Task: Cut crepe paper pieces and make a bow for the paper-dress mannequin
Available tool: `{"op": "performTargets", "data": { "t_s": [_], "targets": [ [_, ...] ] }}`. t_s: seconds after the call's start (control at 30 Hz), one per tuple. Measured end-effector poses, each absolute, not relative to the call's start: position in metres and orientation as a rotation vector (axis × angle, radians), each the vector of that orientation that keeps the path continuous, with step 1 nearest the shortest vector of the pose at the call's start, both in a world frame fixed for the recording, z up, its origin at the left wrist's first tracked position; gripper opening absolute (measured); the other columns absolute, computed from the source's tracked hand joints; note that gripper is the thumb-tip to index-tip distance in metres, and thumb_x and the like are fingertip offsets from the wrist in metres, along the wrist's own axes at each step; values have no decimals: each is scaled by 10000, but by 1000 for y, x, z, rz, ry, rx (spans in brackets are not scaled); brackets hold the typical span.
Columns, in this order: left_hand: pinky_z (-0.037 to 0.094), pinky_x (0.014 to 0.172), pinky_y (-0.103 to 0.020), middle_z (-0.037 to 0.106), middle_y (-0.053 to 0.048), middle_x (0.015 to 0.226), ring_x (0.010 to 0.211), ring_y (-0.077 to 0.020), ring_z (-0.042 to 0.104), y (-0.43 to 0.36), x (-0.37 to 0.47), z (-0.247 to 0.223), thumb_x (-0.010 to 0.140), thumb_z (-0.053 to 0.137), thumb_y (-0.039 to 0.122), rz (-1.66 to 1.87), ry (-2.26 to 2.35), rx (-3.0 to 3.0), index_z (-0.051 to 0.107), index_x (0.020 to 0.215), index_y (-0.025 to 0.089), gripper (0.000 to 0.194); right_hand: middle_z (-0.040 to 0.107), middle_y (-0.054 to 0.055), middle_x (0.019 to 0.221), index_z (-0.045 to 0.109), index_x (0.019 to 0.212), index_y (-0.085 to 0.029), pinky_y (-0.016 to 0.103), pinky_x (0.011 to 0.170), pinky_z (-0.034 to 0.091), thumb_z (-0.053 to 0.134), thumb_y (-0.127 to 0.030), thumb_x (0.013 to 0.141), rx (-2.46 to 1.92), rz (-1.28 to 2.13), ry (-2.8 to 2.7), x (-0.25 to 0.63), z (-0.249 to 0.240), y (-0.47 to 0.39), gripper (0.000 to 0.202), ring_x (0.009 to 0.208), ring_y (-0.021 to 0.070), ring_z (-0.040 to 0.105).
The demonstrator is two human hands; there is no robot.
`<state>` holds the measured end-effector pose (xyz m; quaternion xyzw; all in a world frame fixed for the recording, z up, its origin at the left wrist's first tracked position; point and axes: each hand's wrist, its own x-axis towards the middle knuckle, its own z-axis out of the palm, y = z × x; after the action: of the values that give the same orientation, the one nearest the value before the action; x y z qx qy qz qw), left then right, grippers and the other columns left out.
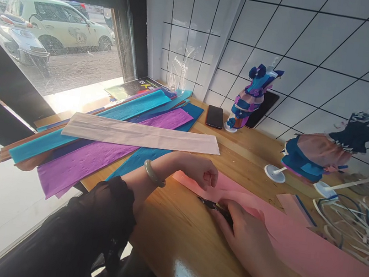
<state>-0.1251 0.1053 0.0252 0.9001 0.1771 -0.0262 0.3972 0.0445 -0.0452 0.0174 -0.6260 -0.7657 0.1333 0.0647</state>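
A long pink strip (307, 242) lies across the right of the wooden table (169, 242). Over its left end is my left hand (202, 171), fingers curled in; what they hold, if anything, is hidden. My right hand (244, 224) grips small dark scissors (217, 208) at the strip's near edge, their tip pointing left toward my left hand. Beyond my left hand a pale pink strip (143, 135) rests across a pile of purple (86, 165), turquoise (44, 145) and dark blue strips.
Behind stand a phone (215, 116) and a small blue and purple dress on a stand (247, 99). At the right are another dress on a stand (321, 154), a short pink piece (295, 209) and tangled white cords (348, 223). A window (63, 41) is at the left.
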Motion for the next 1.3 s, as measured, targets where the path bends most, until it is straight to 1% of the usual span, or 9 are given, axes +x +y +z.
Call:
{"op": "performTargets", "data": {
  "t_s": [0.27,0.5,0.97,1.2,1.3],
  "targets": [
    [412,642,-204,584,8,809,730,-101,520,103,-126,26,693,605,201,-9,442,2243,601,992,164,301,701,33,882,560,924,-220,320,622,476,363,-447,888,-1830,369,-2313,39,20,-43,303,786,212,661],
    [416,660,-208,591,8,822,746,-105,524,104,-126,26,686,605,212,-20,459,2217,601,1001,170,318,707,53,862,569,933,-217,323,632,478,371,-427,888,-1783,340,-2303,39,18,-43,292,766,223,669],
    [405,639,-202,564,19,773,707,-92,511,103,-127,29,699,590,154,-16,432,2196,596,1011,164,313,709,23,817,566,931,-221,314,630,479,391,-423,879,-1780,367,-2267,37,17,-43,272,748,207,669],
    [410,646,-209,568,17,775,705,-97,510,105,-127,24,701,612,209,7,425,2166,597,1006,162,309,707,20,791,574,850,-226,290,566,463,378,-382,891,-1715,249,-2295,37,16,-43,254,654,188,665],
    [409,645,-213,572,17,778,709,-101,512,107,-127,23,699,619,214,12,418,2166,598,1009,175,314,713,25,799,580,891,-231,299,580,475,381,-386,888,-1707,249,-2294,37,16,-44,253,674,198,671]
  ]
}}
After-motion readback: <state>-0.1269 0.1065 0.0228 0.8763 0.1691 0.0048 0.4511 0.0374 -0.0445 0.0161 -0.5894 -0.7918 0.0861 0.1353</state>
